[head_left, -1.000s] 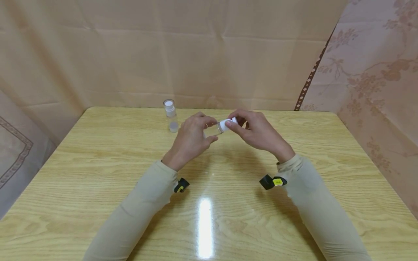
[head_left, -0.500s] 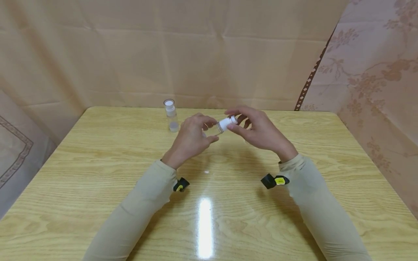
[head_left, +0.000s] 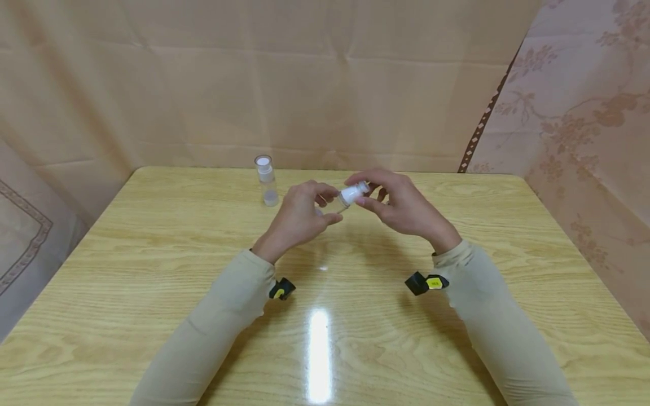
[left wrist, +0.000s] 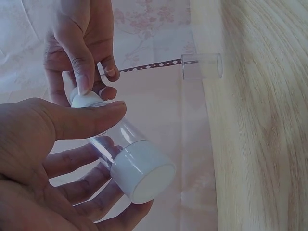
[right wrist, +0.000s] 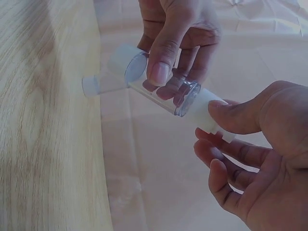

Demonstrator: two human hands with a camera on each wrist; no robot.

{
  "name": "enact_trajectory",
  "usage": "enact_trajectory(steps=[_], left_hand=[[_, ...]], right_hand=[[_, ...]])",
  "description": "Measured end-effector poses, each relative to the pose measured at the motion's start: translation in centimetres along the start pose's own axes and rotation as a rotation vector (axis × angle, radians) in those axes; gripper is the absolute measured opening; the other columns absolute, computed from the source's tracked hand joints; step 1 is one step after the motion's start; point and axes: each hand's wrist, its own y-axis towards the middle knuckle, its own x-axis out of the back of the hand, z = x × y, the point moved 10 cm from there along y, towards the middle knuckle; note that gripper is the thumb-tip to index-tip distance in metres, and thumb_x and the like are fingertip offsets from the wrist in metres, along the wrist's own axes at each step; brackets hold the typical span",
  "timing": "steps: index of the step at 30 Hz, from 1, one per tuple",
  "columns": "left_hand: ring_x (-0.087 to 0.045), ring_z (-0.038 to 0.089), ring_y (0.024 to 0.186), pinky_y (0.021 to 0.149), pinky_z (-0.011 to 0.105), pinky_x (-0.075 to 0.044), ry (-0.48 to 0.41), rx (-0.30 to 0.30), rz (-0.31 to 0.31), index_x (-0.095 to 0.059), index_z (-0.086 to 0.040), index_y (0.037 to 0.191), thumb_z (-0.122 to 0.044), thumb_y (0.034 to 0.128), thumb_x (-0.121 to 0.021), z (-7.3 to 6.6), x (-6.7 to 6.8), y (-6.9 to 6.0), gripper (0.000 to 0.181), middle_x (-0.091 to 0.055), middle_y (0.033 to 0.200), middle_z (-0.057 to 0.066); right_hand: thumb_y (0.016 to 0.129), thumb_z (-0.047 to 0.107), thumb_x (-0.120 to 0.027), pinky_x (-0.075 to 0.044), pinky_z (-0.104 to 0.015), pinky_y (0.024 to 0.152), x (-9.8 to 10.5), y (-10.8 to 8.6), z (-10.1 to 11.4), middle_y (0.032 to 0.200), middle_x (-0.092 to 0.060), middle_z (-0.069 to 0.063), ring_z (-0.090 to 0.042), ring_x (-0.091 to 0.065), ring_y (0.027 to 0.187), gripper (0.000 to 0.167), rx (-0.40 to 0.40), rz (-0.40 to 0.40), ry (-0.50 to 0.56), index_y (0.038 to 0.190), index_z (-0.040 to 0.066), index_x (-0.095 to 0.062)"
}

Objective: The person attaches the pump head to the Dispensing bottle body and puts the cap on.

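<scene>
Above the table's far half, my left hand (head_left: 299, 217) holds a small clear pump bottle (left wrist: 144, 173) with a white base and white top. The bottle is tilted, its top (head_left: 351, 194) pointing toward my right hand (head_left: 408, 208). In the right wrist view, my right thumb presses one side of the white top (right wrist: 202, 111), with the fingers curled below it. A second pump bottle (head_left: 267, 183), under a clear cap, stands upright to the left of my left hand. A clear loose cap (left wrist: 204, 66) stands on the table in the left wrist view; my right hand mostly hides it in the head view.
The wood-grain table (head_left: 178, 225) carries a bright light reflection near its front. A beige cloth (head_left: 304, 84) hangs behind the far edge, and a flowered cloth (head_left: 584, 141) hangs at the right. A black wrist camera (head_left: 416, 283) sits at the right cuff.
My right fingers loosen and shift around the white top, the index finger moving over it toward the left. My left hand keeps its hold on the bottle and barely moves.
</scene>
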Motion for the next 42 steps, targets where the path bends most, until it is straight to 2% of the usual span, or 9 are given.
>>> enact_trajectory(steps=[9,18,23,31,39,42], left_hand=[[-0.064,0.025,0.098,0.083,0.038,-0.054,0.071,-0.03,-0.052,-0.073,-0.004,0.119,-0.014,0.0831,-0.086,-0.5,0.4,-0.2,0.039,-0.068,0.11,0.009],[-0.066,0.027,0.095,0.08,0.04,-0.055,0.168,-0.083,-0.124,-0.074,-0.005,0.115,-0.014,0.0813,-0.088,-1.2,0.9,-0.5,0.037,-0.069,0.107,0.009],[-0.066,0.027,0.092,0.077,0.039,-0.055,0.211,-0.12,-0.158,-0.075,-0.005,0.113,-0.013,0.0801,-0.088,-1.6,1.1,-0.7,0.037,-0.069,0.103,0.009],[-0.067,0.028,0.094,0.078,0.039,-0.055,0.178,-0.085,-0.132,-0.075,-0.006,0.114,-0.015,0.0801,-0.089,-1.2,0.9,-0.4,0.038,-0.07,0.107,0.009],[-0.066,0.023,0.093,0.079,0.038,-0.055,0.135,-0.061,-0.105,-0.074,-0.006,0.114,-0.017,0.081,-0.088,-0.8,0.7,-0.3,0.038,-0.07,0.108,0.008],[-0.066,0.023,0.094,0.08,0.037,-0.055,0.1,-0.054,-0.093,-0.074,-0.005,0.115,-0.017,0.0812,-0.088,-0.6,0.7,-0.2,0.038,-0.07,0.108,0.009]], right_hand=[[0.098,0.006,-0.068,-0.046,-0.04,0.077,-0.1,0.0,-0.2,0.111,-0.067,-0.007,-0.022,-0.057,0.092,0.028,-0.023,0.009,-0.02,0.126,0.006,-0.066],[0.1,0.016,-0.067,-0.043,-0.036,0.067,-0.4,0.1,-0.7,0.093,-0.063,-0.004,-0.02,-0.053,0.082,0.021,-0.077,0.021,-0.032,0.121,0.011,-0.068],[0.101,0.022,-0.065,-0.042,-0.037,0.065,-0.4,0.1,-1.0,0.088,-0.062,-0.004,-0.022,-0.052,0.079,0.021,-0.11,0.021,-0.041,0.119,0.011,-0.069],[0.103,0.027,-0.062,-0.043,-0.037,0.068,-0.3,0.0,-1.3,0.091,-0.063,-0.007,-0.022,-0.052,0.079,0.031,-0.156,0.027,-0.055,0.127,0.008,-0.065],[0.101,0.024,-0.066,-0.047,-0.038,0.072,0.0,0.0,-1.2,0.112,-0.07,-0.005,-0.021,-0.061,0.09,0.037,-0.129,0.02,-0.04,0.133,0.008,-0.062],[0.1,0.022,-0.068,-0.047,-0.039,0.074,0.0,0.0,-1.1,0.115,-0.069,-0.004,-0.02,-0.062,0.092,0.037,-0.11,0.024,-0.027,0.135,0.01,-0.062]])
